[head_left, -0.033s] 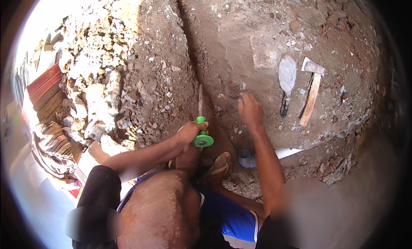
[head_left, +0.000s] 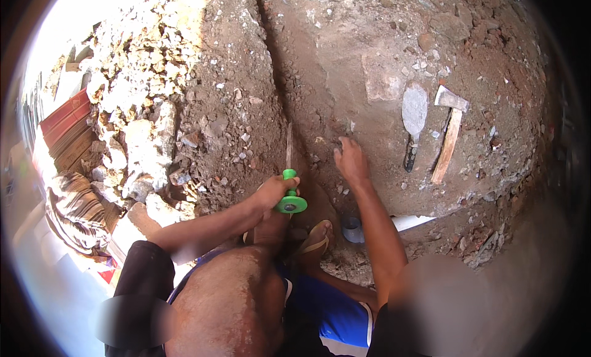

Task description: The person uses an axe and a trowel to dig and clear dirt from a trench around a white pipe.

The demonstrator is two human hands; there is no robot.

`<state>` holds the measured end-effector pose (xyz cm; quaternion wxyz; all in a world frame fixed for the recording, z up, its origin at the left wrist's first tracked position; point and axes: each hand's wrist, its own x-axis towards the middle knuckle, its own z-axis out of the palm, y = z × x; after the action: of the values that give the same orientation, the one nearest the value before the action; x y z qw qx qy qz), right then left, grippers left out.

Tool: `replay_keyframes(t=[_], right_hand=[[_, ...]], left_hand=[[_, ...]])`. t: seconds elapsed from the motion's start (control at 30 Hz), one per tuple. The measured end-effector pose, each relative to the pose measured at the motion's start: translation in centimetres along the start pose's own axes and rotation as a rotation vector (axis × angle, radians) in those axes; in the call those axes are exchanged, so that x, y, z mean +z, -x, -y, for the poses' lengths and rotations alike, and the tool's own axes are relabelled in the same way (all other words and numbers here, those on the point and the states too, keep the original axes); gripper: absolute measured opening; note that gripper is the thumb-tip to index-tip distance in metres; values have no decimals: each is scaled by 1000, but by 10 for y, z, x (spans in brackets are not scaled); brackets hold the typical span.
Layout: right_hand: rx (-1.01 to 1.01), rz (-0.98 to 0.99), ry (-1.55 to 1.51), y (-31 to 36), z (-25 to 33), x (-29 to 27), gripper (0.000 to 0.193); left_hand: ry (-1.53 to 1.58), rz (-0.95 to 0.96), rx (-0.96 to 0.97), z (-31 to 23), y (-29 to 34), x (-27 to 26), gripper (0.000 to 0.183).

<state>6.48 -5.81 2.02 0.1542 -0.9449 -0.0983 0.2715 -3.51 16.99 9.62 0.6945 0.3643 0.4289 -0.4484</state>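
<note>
My left hand [head_left: 274, 192] grips a chisel [head_left: 289, 149] by its green handle, which has a round green guard. The narrow metal blade points away from me, its tip at the groove [head_left: 280, 86] in the dirt. Just right of the groove, my right hand [head_left: 353, 161] hovers over or rests on the soil; which, I cannot tell. Its thumb and fingers are apart with nothing seen in them. Farther right lie a trowel [head_left: 414, 110] with a dark handle and, beside it, a hatchet-like hammer [head_left: 452, 101] with a wooden handle.
Broken rubble [head_left: 144, 120] is heaped on the left, beside a striped cloth [head_left: 81, 203] and red stacked pieces [head_left: 64, 115]. A grey pipe end [head_left: 353, 229] stands near my sandalled foot [head_left: 317, 236]. A white piece [head_left: 411, 222] lies under the dirt edge.
My right hand has shifted slightly left and its fingers have loosened from a closed shape. The left hand keeps the chisel in nearly the same place.
</note>
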Motion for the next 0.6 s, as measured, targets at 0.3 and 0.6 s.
replay_keyframes(t=[0.3,0.6], right_hand=[[88,171,350,-61,-8,59,16],[-425,320,351,-94,48,68,25]], left_hand=[[224,209,93,21,43,-15,22],[253,154,101,12,70,-22,24]])
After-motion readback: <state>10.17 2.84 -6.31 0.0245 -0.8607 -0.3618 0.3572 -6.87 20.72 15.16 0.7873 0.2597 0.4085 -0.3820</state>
